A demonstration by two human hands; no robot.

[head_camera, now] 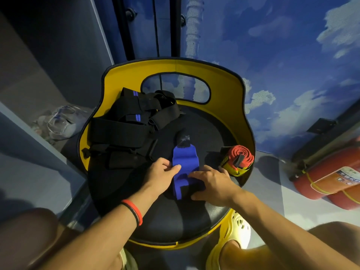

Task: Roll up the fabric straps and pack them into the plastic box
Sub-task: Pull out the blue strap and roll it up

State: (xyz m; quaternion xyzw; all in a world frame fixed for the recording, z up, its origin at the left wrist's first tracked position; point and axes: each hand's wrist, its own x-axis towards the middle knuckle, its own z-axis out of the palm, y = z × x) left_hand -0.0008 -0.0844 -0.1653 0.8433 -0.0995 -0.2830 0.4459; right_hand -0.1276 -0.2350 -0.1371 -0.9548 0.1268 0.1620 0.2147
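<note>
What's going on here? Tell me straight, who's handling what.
A seated person works on a blue strap laid on the black seat of a yellow chair. The left hand pinches its left edge; the right hand grips its near end, where rolling seems to be starting. A red strap, already rolled, sits at the seat's right edge. A pile of black straps lies unrolled at the back left.

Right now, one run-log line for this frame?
phase: rolling blue strap | left hand: pinches its edge | right hand: holds near end | red strap: rolled, on chair seat | black straps: piled
</note>
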